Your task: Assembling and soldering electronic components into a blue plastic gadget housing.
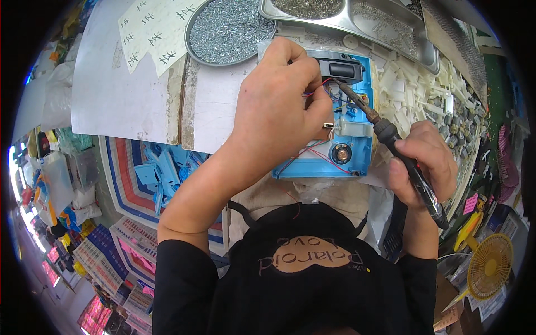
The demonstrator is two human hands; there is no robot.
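Observation:
A blue plastic toy shell [352, 162] lies open on the bench edge, showing a small round speaker [340, 153], a black box part [341, 70] and thin red and blue wires [317, 152]. My left hand [279, 109] rests on the shell and pinches wires near the black part. My right hand [425, 162] grips a soldering iron [391, 139] like a pen, its dark tip [349, 94] reaching into the shell just right of my left fingers.
A round metal dish of small screws [229, 30] and a steel tray of parts [357, 19] stand behind the shell. White plastic pieces [413, 92] pile at right. Paper sheets [151, 30] lie at upper left. Blue parts [156, 176] sit below the bench; a yellow fan [490, 267] at lower right.

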